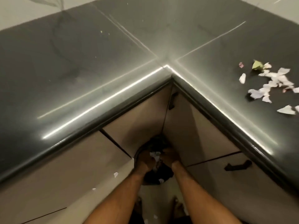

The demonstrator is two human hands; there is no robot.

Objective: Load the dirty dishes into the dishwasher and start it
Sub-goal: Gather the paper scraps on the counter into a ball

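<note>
Down in the corner under the dark counter [97, 62], both hands reach over a round bin [137, 153] lined with a black bag. The left hand [144, 160] curls its fingers round crumpled white paper [155, 156], held just above the bag. The right hand [169, 156] touches the paper, but its fingers are too blurry to tell. Torn paper bits [273, 81] lie on the counter's right side.

Crumpled white paper wad [155, 156], lower centre of frame, between left hand [144, 161] and right hand [170, 157], touching both; hold too blurred to read. Just beneath: dark round bin [137, 153] with black liner [162, 173], tucked into cabinet corner below inner angle of table [80, 70]. Torn paper scraps [273, 81] heaped loose on table, right edge of frame, mostly white; one green piece [257, 65] at upper end of heap.
</note>
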